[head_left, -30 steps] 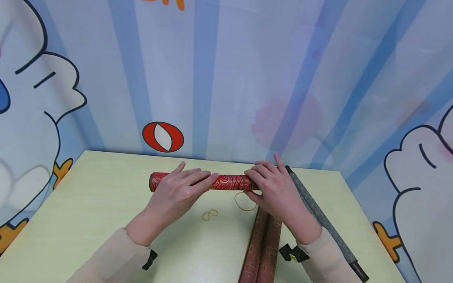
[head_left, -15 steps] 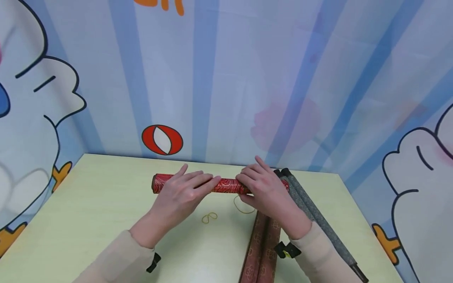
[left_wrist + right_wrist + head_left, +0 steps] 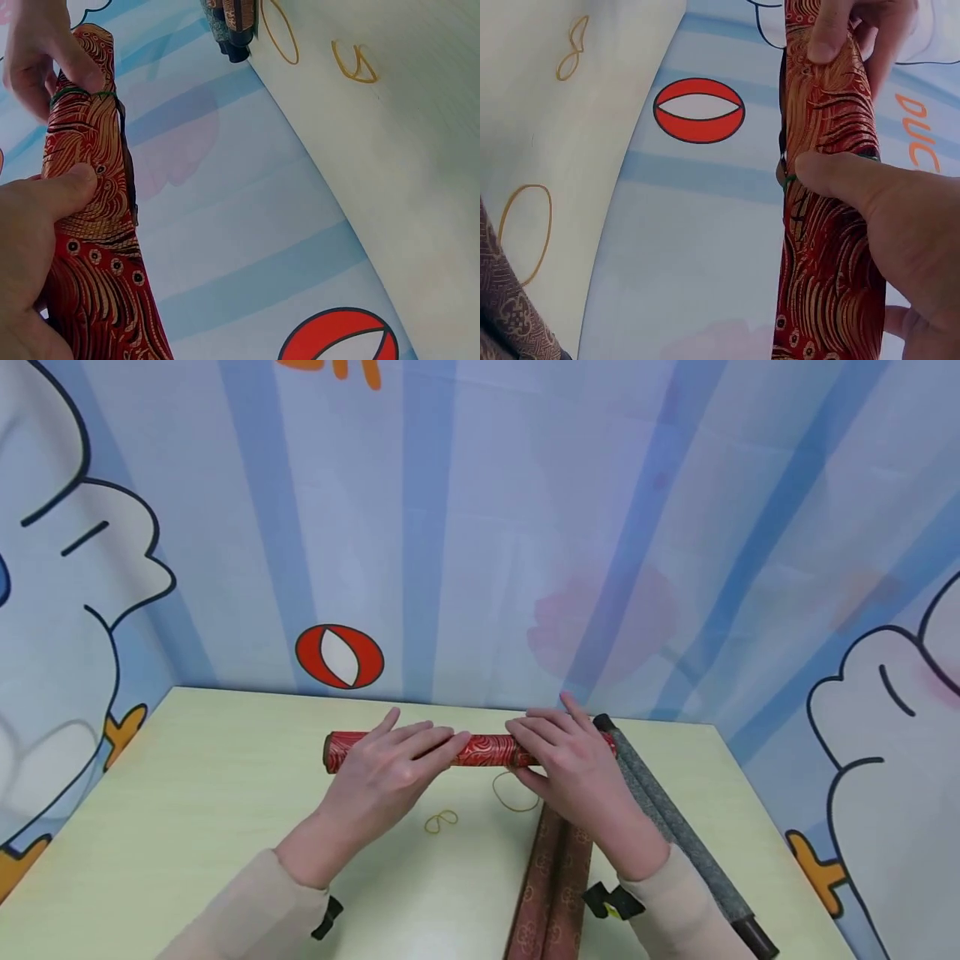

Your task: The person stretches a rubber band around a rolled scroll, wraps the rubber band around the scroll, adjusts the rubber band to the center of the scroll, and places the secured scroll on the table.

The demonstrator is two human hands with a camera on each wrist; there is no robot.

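Note:
A red roll (image 3: 483, 750), patterned with gold and black swirls, is held lengthwise from left to right over the table in the head view. My left hand (image 3: 393, 768) grips it left of its middle, thumb (image 3: 75, 187) pressed along the cloth in the left wrist view. Toward the other end, my right hand (image 3: 577, 764) holds it with fingers behind and thumb (image 3: 825, 169) in front. A thin green band (image 3: 71, 91) circles the roll right by the right thumb. Part of the band is hidden under that thumb in the right wrist view.
Two yellow rubber bands lie on the table (image 3: 247, 793): a twisted one (image 3: 441, 822) and a rounder loop (image 3: 513, 797). A brown flower-patterned scroll (image 3: 551, 885) lies below the right hand. Beside the right forearm is a grey scroll (image 3: 675, 814) with dark rod ends.
My right hand slid left with the roll's right end showing, then shifted slightly back to the right. The left hand keeps its grip with little movement.

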